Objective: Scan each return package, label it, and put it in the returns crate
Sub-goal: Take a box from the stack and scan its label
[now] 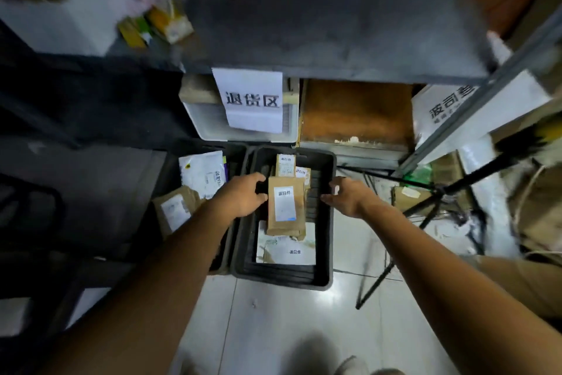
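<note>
Forearms [170, 268] stretch out, left hand [240, 196] pinching the seemingly light, stiff package [286, 207] by its edge (right hand [345, 196] slack, empty).

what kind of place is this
Probably a parcel warehouse's returns corner: a grey metal shelf carries a paper sign, a black crate on the floor holds a brown package and other labelled parcels, and more parcels lie beside it.
</note>
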The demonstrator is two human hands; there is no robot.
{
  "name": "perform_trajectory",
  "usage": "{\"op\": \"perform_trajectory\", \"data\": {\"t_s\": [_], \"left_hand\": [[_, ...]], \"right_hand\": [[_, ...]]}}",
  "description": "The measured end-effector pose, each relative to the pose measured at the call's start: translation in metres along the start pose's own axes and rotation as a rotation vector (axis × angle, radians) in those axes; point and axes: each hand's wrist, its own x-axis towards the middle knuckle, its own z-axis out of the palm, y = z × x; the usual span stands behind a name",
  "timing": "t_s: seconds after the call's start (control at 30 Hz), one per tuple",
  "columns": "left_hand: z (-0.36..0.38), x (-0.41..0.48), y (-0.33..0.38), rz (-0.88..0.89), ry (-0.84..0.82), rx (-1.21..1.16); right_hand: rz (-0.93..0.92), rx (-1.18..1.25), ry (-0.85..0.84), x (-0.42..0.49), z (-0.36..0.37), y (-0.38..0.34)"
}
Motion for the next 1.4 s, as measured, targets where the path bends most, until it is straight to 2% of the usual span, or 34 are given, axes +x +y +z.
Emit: {"op": "perform_trajectory", "data": {"t_s": [0.17, 0.3, 0.43, 0.6, 0.77, 1.0, 1.2, 1.4], "left_hand": [[-0.115, -0.116, 0.088, 0.068, -0.039, 0.112], [-0.176, -0.179, 0.137, 0.167, -0.03, 0.209], [-0.211, -0.219, 0.176, 0.305, 0.014, 0.284], [-0.224, -0.266, 0.232, 0.484, 0.008, 0.328], [-0.197, -0.323, 0.304, 0.675, -0.015, 0.415], [-0.108, -0.418, 0.426, 0.864, -0.071, 0.539], [-0.009, -0.484, 0.535, 0.987, -0.108, 0.527], [0.067, -0.512, 0.6, 1.048, -0.112, 0.561]], "right_hand": [[-0.016, -0.05, 0.053, -0.135, -0.133, -0.05], [0.027, -0.049, 0.142, -0.217, -0.205, -0.066], [0.066, -0.049, 0.254, -0.292, -0.247, -0.068], [0.188, 0.048, 0.37, -0.386, -0.258, -0.038], [0.311, 0.098, 0.462, -0.478, -0.255, 0.015], [0.438, 0.149, 0.566, -0.611, -0.257, 0.118], [0.546, 0.163, 0.653, -0.714, -0.254, 0.232], [0.631, 0.227, 0.688, -0.772, -0.248, 0.316]]}}
